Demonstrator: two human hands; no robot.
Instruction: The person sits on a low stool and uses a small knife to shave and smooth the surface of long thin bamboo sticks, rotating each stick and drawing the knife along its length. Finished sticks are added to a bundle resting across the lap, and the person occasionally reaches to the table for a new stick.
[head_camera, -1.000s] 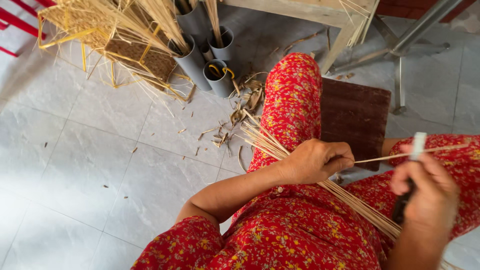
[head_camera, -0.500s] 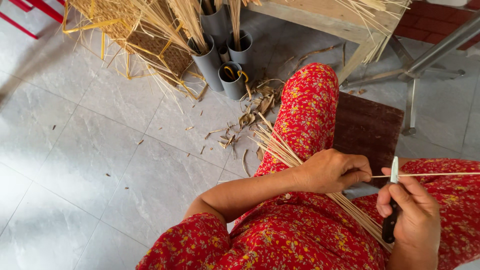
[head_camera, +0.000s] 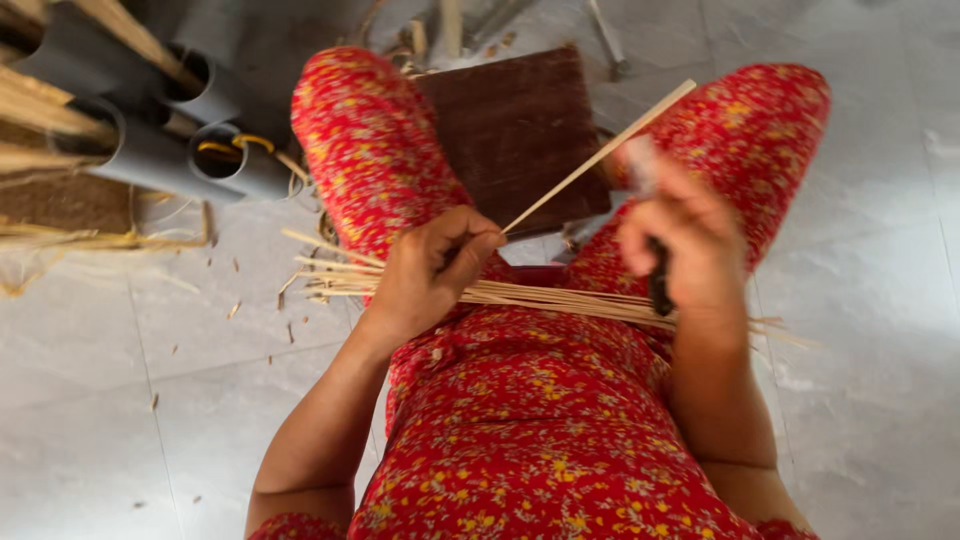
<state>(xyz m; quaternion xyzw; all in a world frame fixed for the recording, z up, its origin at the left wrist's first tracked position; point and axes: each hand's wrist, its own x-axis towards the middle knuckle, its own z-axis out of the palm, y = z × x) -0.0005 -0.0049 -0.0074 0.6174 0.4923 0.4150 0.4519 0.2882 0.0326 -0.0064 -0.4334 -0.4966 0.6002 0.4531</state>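
Note:
My left hand (head_camera: 432, 270) pinches the near end of a thin bamboo strip (head_camera: 600, 155) that slants up to the right over my knee. My right hand (head_camera: 680, 235) grips a dark-handled knife (head_camera: 660, 285); its blade end is blurred near the strip. A bundle of thin bamboo strips (head_camera: 540, 296) lies across my lap, under both hands. I sit on the floor in red flowered clothing (head_camera: 520, 440).
A dark brown board (head_camera: 520, 130) lies on the floor between my knees. Grey plastic tubes (head_camera: 150, 150) holding bamboo sticks lie at the upper left, with loose straw and shavings (head_camera: 230, 310) on the grey tiles around them.
The view has swung, so my legs now point up the frame. My left hand still pinches the strip; my right hand with the knife sits closer to it, and the strip now slants upward.

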